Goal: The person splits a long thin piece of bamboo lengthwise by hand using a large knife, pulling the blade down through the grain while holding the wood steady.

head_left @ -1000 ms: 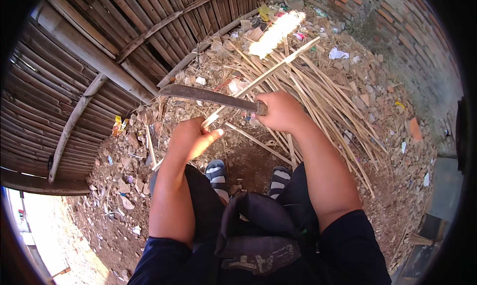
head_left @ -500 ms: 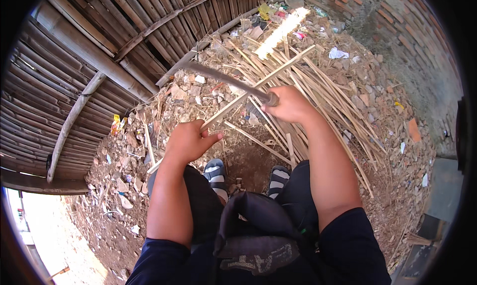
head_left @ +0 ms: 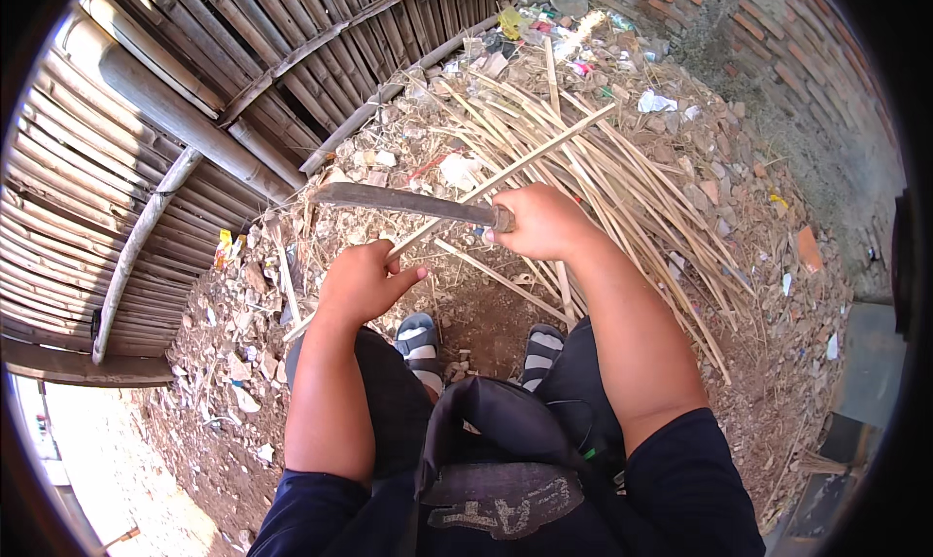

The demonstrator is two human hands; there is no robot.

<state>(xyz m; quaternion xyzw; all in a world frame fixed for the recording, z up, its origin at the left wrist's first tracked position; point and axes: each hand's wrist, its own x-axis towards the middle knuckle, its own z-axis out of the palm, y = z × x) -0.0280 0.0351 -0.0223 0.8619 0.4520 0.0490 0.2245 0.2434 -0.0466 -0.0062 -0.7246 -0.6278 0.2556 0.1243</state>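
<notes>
Slatted wall (head_left: pixel 87 192) brighter, machete (head_left: pixel 408 201) lower

A slatted wall (head_left: pixel 73 231) (partly sunlit) and a brick wall (head_left: pixel 787 76) flank rubble (head_left: pixel 241 367).

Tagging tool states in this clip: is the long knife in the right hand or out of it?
In it: the right hand wraps the handle end of the long knife; the blade points left.

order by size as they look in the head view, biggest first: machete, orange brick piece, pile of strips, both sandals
1. Pile of strips
2. Machete
3. Left sandal and right sandal: they look too alike to rank apart
4. Orange brick piece
</notes>
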